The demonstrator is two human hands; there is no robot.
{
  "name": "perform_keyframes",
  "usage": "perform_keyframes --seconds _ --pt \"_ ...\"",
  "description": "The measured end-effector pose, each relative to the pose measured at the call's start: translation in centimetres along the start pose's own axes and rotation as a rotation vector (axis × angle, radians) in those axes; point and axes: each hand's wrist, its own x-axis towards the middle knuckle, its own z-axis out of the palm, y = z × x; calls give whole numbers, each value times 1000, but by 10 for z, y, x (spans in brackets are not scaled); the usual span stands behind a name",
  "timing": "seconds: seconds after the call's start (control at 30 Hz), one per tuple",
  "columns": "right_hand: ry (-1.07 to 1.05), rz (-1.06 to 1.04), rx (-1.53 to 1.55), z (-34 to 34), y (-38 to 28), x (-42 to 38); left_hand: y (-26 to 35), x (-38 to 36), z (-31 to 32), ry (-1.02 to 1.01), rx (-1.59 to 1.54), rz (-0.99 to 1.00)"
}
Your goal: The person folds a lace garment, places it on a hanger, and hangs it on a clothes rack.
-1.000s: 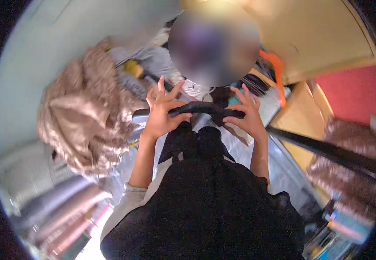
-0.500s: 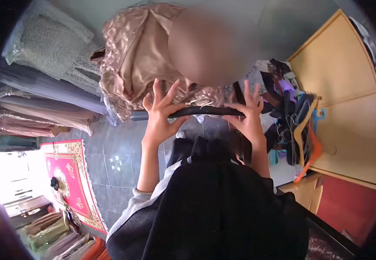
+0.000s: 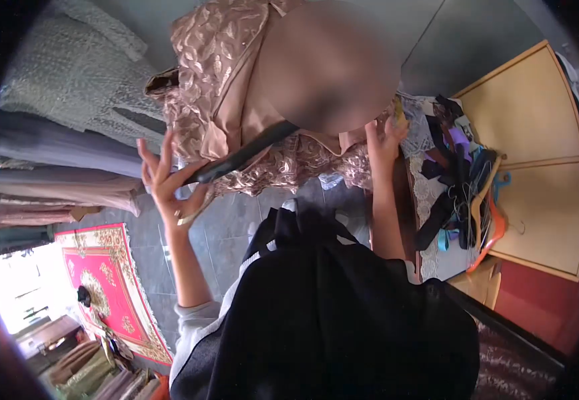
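Note:
A black bar, which looks like a clothes hanger (image 3: 253, 148), slants up to the right across a shiny rose-brown garment (image 3: 279, 163) with raised leaf patterns. My left hand (image 3: 169, 183) pinches its lower end between thumb and fingers, the other fingers spread. The bar's far end disappears behind a blurred round patch. At the garment's right side, my right hand (image 3: 384, 150) is raised with its fingers bent beside a small yellowish patch. What those fingers hold cannot be made out.
Grey and mauve garments (image 3: 69, 147) hang at left. A red patterned rug (image 3: 103, 280) lies on the grey tiled floor (image 3: 216, 247). At right, a wooden panel (image 3: 536, 160) stands beside a pile of dark cloth (image 3: 463, 160), a wooden hanger (image 3: 479, 200) and an orange hanger (image 3: 496, 230).
My hands have moved apart: the left went left and the right rose slightly. The black hanger tilted from nearly level, its right end now higher. The garment sits closer behind it.

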Motion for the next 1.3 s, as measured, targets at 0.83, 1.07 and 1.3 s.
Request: perform_keyframes --seconds 0.83,1.07,1.3 --pt "-40 -45 975 -71 -112 4 4 35 84 -107 53 459" --pt "-118 -632 246 -49 -106 -10 35 47 144 -140 -14 419" --pt "-375 -780 -543 -49 -87 -22 31 35 168 -169 -22 369"
